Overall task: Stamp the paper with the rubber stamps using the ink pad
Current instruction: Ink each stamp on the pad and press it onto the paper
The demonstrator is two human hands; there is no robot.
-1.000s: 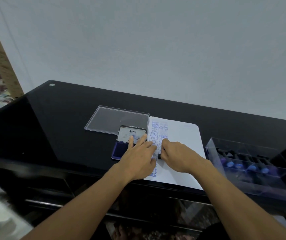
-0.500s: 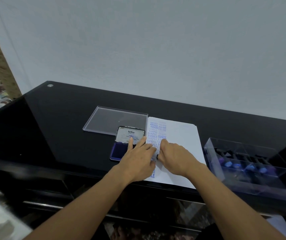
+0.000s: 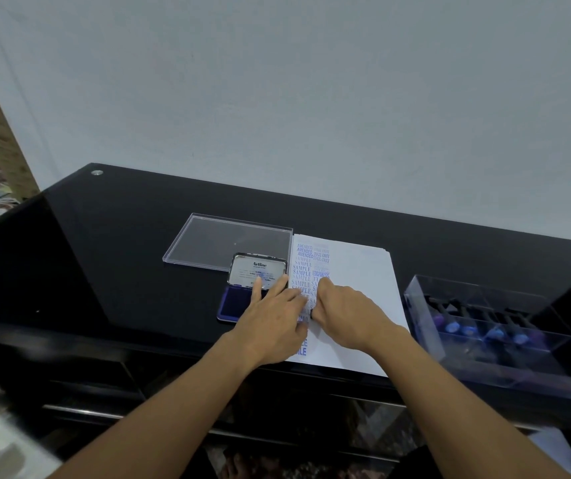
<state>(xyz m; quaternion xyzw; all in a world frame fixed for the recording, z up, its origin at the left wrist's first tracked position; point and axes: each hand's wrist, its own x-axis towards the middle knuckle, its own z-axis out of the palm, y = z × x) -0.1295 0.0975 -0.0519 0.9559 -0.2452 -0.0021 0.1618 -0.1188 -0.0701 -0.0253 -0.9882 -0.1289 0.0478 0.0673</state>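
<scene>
Already our paper (image 3: 356, 271) carries two stamped columns (mostly blank); left hand (image 3: 272, 323) flat-fingered, right hand (image 3: 344, 314) clamping a stamp (image 3: 312, 315).

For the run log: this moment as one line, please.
step: stamping | right hand: grips stamp, pressed on paper | left hand: flat, fingers on paper edge | ink pad: open, left of paper

Office-like desk corner: glossy black table (image 3: 121, 236), plain wall (image 3: 311, 98), clear box (image 3: 426, 340) holding rubber stamps (image 3: 467, 329).
</scene>
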